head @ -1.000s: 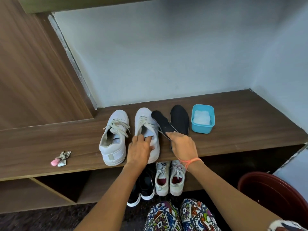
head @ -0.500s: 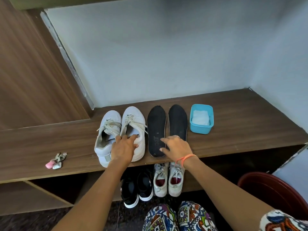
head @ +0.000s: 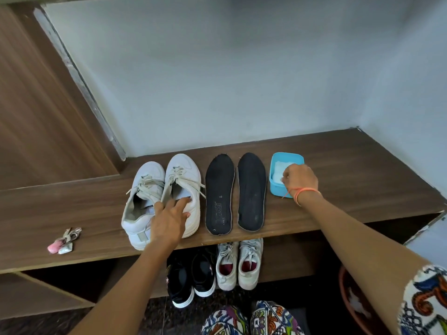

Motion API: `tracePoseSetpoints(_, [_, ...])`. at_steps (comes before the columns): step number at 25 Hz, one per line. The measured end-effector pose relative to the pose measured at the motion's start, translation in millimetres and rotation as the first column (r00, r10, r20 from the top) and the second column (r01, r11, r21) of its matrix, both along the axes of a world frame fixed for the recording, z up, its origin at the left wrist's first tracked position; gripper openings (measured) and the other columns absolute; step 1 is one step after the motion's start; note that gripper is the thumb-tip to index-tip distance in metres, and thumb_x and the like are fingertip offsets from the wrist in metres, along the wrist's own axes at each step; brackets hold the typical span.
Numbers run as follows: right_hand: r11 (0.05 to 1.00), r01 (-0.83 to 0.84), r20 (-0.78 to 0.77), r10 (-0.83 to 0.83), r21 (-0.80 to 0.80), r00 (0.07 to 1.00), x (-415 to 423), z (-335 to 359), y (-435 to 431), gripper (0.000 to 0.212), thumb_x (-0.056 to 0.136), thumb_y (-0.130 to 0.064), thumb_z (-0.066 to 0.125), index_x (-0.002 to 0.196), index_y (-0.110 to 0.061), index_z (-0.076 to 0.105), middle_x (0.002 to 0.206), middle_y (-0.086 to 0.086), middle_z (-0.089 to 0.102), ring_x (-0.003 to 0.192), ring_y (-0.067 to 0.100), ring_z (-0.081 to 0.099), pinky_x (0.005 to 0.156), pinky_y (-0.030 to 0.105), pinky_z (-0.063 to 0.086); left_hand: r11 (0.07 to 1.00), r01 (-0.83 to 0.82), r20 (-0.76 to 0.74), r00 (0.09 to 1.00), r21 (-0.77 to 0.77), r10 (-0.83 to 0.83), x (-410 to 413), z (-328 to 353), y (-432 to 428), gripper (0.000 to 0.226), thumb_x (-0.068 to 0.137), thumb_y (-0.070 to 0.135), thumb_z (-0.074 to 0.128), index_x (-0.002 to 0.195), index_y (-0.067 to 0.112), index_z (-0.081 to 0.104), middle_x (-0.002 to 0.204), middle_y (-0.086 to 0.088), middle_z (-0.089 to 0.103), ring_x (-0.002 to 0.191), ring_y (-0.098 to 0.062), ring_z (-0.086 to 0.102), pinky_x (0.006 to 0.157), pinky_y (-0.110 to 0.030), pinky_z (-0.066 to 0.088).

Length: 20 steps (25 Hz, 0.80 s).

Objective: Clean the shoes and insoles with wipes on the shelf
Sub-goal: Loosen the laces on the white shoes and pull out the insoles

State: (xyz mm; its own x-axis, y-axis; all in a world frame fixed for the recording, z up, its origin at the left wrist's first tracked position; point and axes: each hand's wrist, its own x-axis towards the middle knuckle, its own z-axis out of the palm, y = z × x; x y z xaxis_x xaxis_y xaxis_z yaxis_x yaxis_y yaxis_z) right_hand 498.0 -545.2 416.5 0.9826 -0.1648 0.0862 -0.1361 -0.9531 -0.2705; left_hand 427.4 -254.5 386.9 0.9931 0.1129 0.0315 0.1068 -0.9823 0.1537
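Under your left grip (head: 169, 223), released and flat, two shoes (head: 150, 175); beside it two insoles (head: 219, 189); at your right grip (head: 301, 178) one wipes tub (head: 275, 189), fingertips hidden, hold indeterminate.

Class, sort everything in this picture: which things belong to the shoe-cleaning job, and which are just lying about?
For the job: white shoes, black insoles, wipes, blue tub, shelf.

Lying about: keyring, black shoes and grey shoes underneath, red bucket.

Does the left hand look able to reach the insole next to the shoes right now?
Probably yes: the left hand lies on the right-side white shoe, and that insole lies bare just beside it, nothing between.
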Motion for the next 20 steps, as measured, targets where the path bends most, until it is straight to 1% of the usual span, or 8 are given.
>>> tracePoseSetpoints(4, [0.989, -0.049, -0.22, 0.017, -0.142, 0.975, 14, 9, -2, 0.043, 0.091, -0.034, 0.058, 0.125, -0.008, 0.053, 0.122, 0.01, 0.061, 0.107, 0.024, 0.06, 0.09, 0.03, 0.049, 1.0, 0.011, -0.009, 1.0, 0.0, -0.011, 3, -6, 3, 0.04, 0.098, 0.03, 0.041, 0.139, 0.031, 0.037, 0.126, -0.004, 0.048, 0.114, -0.029, 0.037, 0.096, -0.038, 0.041])
tracePoseSetpoints(7, [0.978, -0.026, -0.261, -0.03, -0.207, 0.965, 17, 7, -1, 0.037, 0.095, -0.028, 0.052, 0.127, -0.009, 0.051, 0.122, 0.009, 0.06, 0.108, 0.023, 0.06, 0.091, 0.028, 0.048, 1.0, 0.008, 0.008, 1.0, 0.001, -0.008, 6, -9, 4, 0.04, 0.098, 0.03, 0.042, 0.138, 0.032, 0.038, 0.126, -0.003, 0.048, 0.113, -0.029, 0.039, 0.096, -0.039, 0.04])
tracePoseSetpoints(9, [0.98, 0.004, -0.238, -0.052, -0.198, 0.97, 18, 3, -1, 0.034, 0.097, -0.023, 0.049, 0.127, -0.008, 0.052, 0.122, 0.01, 0.061, 0.108, 0.024, 0.059, 0.091, 0.029, 0.048, 1.0, 0.01, 0.012, 1.0, 0.011, -0.01, 8, -11, 5, 0.04, 0.097, 0.03, 0.043, 0.137, 0.032, 0.039, 0.125, -0.004, 0.049, 0.112, -0.029, 0.04, 0.096, -0.039, 0.04])
tracePoseSetpoints(11, [0.991, 0.087, -0.154, -0.102, -0.106, 0.983, 20, 6, -4, 0.031, 0.097, -0.018, 0.048, 0.124, -0.006, 0.055, 0.119, 0.013, 0.062, 0.107, 0.027, 0.06, 0.088, 0.032, 0.049, 1.0, 0.006, 0.014, 1.0, 0.008, -0.006, 8, -12, 6, 0.04, 0.097, 0.03, 0.045, 0.136, 0.031, 0.041, 0.124, -0.005, 0.05, 0.111, -0.03, 0.041, 0.096, -0.04, 0.04])
tracePoseSetpoints(14, [0.977, 0.166, 0.029, -0.172, 0.137, 0.985, 25, 25, -13, 0.026, 0.094, -0.013, 0.048, 0.114, -0.009, 0.064, 0.117, 0.016, 0.063, 0.108, 0.034, 0.059, 0.087, 0.036, 0.049, 1.0, -0.004, -0.014, 1.0, -0.008, 0.004, 6, -7, 4, 0.04, 0.097, 0.029, 0.045, 0.137, 0.03, 0.04, 0.126, -0.006, 0.048, 0.114, -0.03, 0.038, 0.095, -0.041, 0.041])
tracePoseSetpoints(17, [0.93, 0.064, 0.242, -0.16, 0.361, 0.957, 26, 48, -19, 0.024, 0.093, -0.012, 0.047, 0.103, -0.011, 0.068, 0.112, 0.013, 0.067, 0.106, 0.033, 0.06, 0.083, 0.033, 0.048, 0.996, -0.083, -0.057, 0.995, 0.02, 0.084, 2, 3, -9, 0.044, 0.097, 0.03, 0.045, 0.14, 0.031, 0.034, 0.137, -0.006, 0.038, 0.127, -0.029, 0.028, 0.099, -0.046, 0.036])
tracePoseSetpoints(19, [0.886, -0.042, 0.355, -0.141, 0.462, 0.924, 25, 58, -14, 0.023, 0.091, -0.009, 0.047, 0.101, -0.01, 0.068, 0.106, 0.011, 0.07, 0.101, 0.029, 0.063, 0.082, 0.03, 0.049, 0.991, -0.108, 0.005, 0.994, 0.077, 0.108, -9, 6, -26, 0.053, 0.094, 0.028, 0.05, 0.142, 0.029, 0.028, 0.148, -0.009, 0.023, 0.137, -0.031, 0.016, 0.109, -0.049, 0.024])
tracePoseSetpoints(20, [0.853, -0.09, 0.381, -0.133, 0.514, 0.915, 24, 61, -9, 0.023, 0.09, -0.008, 0.048, 0.101, -0.01, 0.068, 0.103, 0.01, 0.07, 0.098, 0.027, 0.064, 0.084, 0.031, 0.049, 0.993, -0.067, 0.047, 0.997, 0.092, 0.063, -16, 2, -38, 0.057, 0.094, 0.027, 0.05, 0.144, 0.027, 0.025, 0.153, -0.01, 0.015, 0.142, -0.033, 0.008, 0.113, -0.051, 0.017])
